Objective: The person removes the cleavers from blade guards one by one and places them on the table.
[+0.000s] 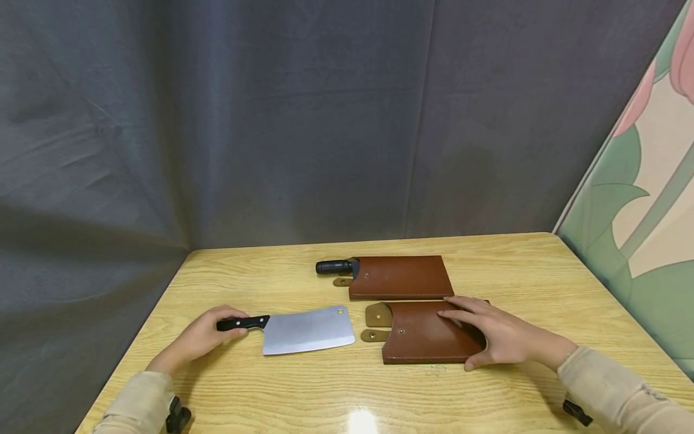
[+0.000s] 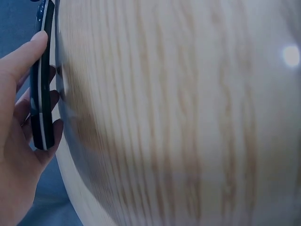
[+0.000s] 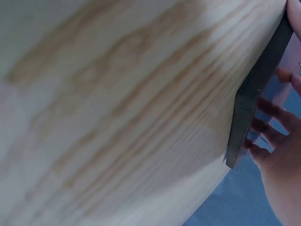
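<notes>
A cleaver (image 1: 309, 330) with a black riveted handle lies across the left middle of the table, its blade pointing right. My left hand (image 1: 208, 330) grips that handle (image 2: 43, 94), thumb on one side and fingers on the other. To the right of the blade is a brown leather knife sheath (image 1: 428, 337), with its snap flap and strap facing the cleaver. My right hand (image 1: 501, 334) rests over the sheath's right end, fingers spread across the top and thumb by the near edge. In the right wrist view, fingertips touch the sheath's side (image 3: 256, 94).
Behind the near sheath lies a second brown sheath (image 1: 403, 277) holding a knife, whose black handle (image 1: 333, 266) sticks out on the left. Everything sits on a wood-grain table (image 1: 303, 395). A dark grey curtain (image 1: 325, 132) hangs behind; a floral panel (image 1: 640, 229) stands at right.
</notes>
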A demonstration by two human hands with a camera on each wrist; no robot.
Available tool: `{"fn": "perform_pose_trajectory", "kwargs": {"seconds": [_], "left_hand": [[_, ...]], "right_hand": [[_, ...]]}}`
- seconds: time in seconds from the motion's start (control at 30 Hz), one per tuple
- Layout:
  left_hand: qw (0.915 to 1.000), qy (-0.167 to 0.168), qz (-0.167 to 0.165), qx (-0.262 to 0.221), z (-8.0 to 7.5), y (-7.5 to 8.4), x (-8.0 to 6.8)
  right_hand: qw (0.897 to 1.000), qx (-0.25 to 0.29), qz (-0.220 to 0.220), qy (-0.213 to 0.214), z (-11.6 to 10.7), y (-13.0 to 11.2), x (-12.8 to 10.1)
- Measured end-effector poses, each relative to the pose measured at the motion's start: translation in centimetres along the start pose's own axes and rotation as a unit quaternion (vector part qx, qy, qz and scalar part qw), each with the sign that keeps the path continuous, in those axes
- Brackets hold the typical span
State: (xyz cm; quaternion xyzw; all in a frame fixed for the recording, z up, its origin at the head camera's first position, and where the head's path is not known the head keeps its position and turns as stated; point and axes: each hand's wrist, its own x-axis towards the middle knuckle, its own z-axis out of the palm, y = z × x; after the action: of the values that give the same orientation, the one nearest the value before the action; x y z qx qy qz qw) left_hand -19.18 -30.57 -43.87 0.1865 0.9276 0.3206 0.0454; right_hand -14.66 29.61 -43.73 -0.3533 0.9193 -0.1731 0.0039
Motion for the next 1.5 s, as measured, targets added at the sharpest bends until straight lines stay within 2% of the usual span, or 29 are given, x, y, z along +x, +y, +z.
{"fn": "perform_pose_trajectory", "kwargs": {"seconds": [0.3, 0.47, 0.73, 0.9, 1.17, 1.5], "left_hand": [[0.9994, 0.005, 0.005, 0.034, 0.1, 0.2, 0.2], [0.9995, 0.0, 0.005, 0.033, 0.2, 0.5, 0.2], [0.9993, -0.001, -0.007, 0.038, 0.7, 1.6, 1.3], [0.9995, 0.007, -0.002, 0.032, 1.1, 2.7, 2.5], [0.9995, 0.006, 0.029, 0.011, 2.2, 4.3, 4.2], [0.9996, 0.005, 0.026, -0.001, 3.1, 5.1, 4.8]], "right_hand": [[1.0, 0.012, -0.006, -0.005, 0.0, -0.2, -0.1], [1.0, 0.016, -0.014, -0.003, -0.1, -0.4, -0.2], [0.999, 0.012, -0.025, 0.028, -0.3, -0.4, 0.1], [0.999, 0.009, -0.021, 0.039, -0.9, -0.3, 1.6], [0.999, 0.036, 0.009, 0.02, -1.4, -0.1, 5.2], [0.997, 0.046, 0.053, 0.011, -1.9, 1.6, 9.5]]}}
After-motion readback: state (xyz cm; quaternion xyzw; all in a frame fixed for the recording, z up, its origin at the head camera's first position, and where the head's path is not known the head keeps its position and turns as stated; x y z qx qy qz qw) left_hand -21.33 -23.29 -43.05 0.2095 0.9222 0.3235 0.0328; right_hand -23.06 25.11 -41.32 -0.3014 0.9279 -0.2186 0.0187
